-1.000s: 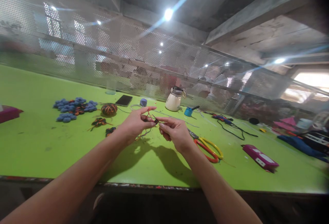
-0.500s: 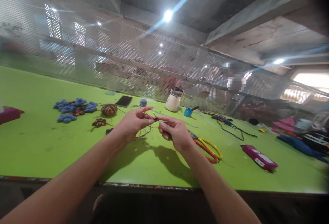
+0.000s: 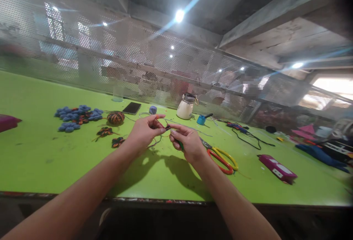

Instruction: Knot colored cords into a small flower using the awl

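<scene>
My left hand point(image 3: 146, 131) is closed, pinching a small dark piece of yarn work point(image 3: 167, 127) between thumb and fingers, with yarn running over its raised index finger. My right hand point(image 3: 187, 140) grips what looks like a crochet hook with a green handle point(image 3: 180, 144), its tip end at the yarn work. The fingertips of both hands nearly meet above the table. To the left lie two dark-and-orange crocheted pieces point(image 3: 118, 142), a multicoloured yarn ball point(image 3: 116, 118) and several blue crocheted flowers point(image 3: 68, 126). A blue-grey yarn ball point(image 3: 152, 110) sits behind my hands.
Scissors point(image 3: 224, 161) with red and yellow handles lie right of my right hand on the green table point(image 3: 82, 166). Farther right is a magenta box-like object point(image 3: 277, 168). A phone point(image 3: 132, 108), a white jug point(image 3: 185, 108) and a small blue container point(image 3: 201, 120) stand toward the mesh panel.
My left index finger and the yarn have shifted slightly at the yarn work. The view has moved a little, showing more of the dark-and-orange piece beside my left wrist.
</scene>
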`<action>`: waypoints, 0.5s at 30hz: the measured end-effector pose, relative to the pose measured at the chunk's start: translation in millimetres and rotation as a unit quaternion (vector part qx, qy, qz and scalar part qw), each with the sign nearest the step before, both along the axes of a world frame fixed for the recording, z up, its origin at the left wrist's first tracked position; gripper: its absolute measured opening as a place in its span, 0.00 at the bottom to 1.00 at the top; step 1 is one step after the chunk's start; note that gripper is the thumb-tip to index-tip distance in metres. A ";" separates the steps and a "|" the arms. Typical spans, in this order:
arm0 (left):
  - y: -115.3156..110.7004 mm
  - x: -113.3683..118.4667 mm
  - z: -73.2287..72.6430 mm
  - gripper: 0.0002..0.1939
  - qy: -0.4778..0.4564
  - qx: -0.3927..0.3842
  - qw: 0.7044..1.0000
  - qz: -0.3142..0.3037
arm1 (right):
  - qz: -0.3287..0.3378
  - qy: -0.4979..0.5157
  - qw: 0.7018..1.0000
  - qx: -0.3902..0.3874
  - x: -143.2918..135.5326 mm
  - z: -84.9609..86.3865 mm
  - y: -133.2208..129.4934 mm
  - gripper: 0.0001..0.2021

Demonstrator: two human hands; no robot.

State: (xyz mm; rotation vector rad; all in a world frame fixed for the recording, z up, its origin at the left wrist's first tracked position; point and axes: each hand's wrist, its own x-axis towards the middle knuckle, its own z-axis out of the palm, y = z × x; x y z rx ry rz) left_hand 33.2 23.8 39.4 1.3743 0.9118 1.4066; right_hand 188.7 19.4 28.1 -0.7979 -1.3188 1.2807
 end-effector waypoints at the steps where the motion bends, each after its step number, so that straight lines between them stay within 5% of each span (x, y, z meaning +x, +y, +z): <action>1: -0.1 -0.1 0.0 0.27 -0.010 -0.009 1.000 -0.008 | 0.000 -0.002 1.000 0.004 0.0 0.5 -0.2 0.18; 7: 1.1 -3.7 0.2 0.25 -0.128 -0.060 0.984 -0.112 | 0.006 0.005 1.000 0.003 -0.8 5.0 -3.2 0.18; 15: 2.7 -8.8 0.1 0.22 -0.156 -0.073 0.966 -0.192 | 0.019 0.004 0.999 0.031 -1.9 7.6 -8.5 0.16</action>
